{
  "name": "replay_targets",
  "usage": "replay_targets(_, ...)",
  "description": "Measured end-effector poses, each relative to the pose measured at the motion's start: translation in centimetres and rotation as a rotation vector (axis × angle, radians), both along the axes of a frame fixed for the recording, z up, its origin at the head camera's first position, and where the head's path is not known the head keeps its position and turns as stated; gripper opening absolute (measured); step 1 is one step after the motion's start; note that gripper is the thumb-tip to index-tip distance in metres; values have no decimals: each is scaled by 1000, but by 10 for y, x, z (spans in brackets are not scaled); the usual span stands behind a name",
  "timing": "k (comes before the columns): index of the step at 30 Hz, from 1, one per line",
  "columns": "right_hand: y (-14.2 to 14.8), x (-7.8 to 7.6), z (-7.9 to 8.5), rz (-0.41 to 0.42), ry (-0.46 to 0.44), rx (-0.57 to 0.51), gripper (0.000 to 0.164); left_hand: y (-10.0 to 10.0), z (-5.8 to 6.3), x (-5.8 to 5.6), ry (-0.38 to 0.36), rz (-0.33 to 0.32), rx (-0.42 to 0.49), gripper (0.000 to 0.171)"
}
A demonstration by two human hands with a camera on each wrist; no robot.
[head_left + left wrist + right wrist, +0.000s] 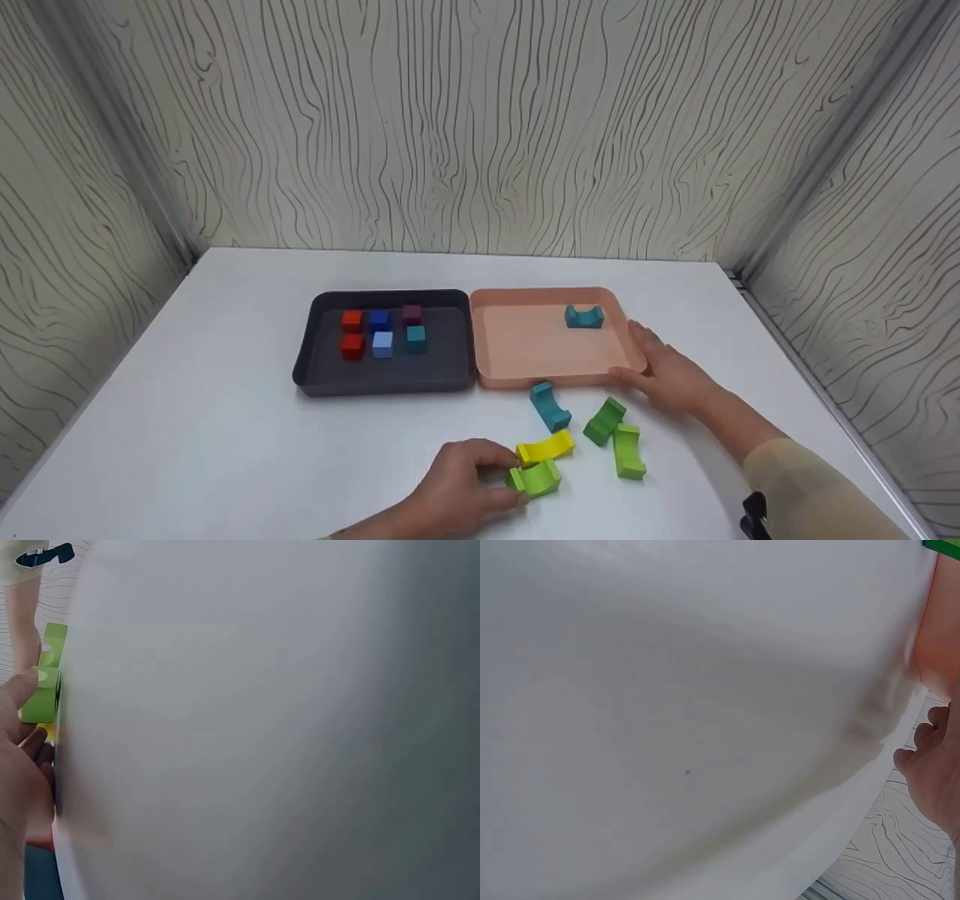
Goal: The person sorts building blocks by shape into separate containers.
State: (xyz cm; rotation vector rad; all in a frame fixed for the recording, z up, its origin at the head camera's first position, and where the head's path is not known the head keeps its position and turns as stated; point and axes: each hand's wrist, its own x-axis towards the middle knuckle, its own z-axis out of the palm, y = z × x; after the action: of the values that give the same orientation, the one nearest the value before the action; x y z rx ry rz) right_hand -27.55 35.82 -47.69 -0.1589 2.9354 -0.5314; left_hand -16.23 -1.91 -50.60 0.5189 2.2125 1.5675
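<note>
My left hand [461, 484] pinches a light green arch-shaped block [541, 484] between thumb and fingers, low over the white table. A yellow arch block [551, 448] lies right behind it, close to the fingertips. In the left wrist view the thumb presses one face of the green block [39, 706]. My right hand [671, 375] holds the front right corner of a pink tray [517, 379], thumb along the front wall and fingers at the right side. Inside that tray sits a teal arch block [584, 318]. The right wrist view shows the right hand [934, 772] with curled fingertips beside the tray [939, 645].
A dark grey tray [446, 375] with several small red, blue, purple and teal cubes adjoins the pink tray's left side. Before the pink tray lie a teal arch block [550, 407], a dark green one [604, 421] and another light green one [628, 452]. Patterned walls [480, 127] enclose the table.
</note>
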Motion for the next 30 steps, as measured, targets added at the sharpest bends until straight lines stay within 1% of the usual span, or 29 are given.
replay_targets(6, 0, -1, -2, -10, -3, -9, 118, -3, 6, 1, -78, -4, 26, 27)
replay_targets(12, 1, -1, -4, -7, 1, -10, 117, -7, 15, 0, -76, -10, 34, 29)
replay_targets(15, 1, -1, -4, -10, -4, -5, 118, -7, 21, -1, -74, -5, 48, 30)
replay_targets(18, 1, -1, -3, -16, -12, -8, 119, -9, 31, -4, -44, 7, 59, 31)
replay_targets(22, 1, -1, -3, -19, -16, -16, 118, -11, 50, -11, 21, 29, 60, 33)
replay_targets(28, 1, -1, -3, -15, -9, -8, 115, -14, 75, -27, 72, 65, 74, 36)
replay_targets(30, 1, -1, -4, -12, -6, -4, 115, -14, 82, -34, 75, 81, 87, 36)
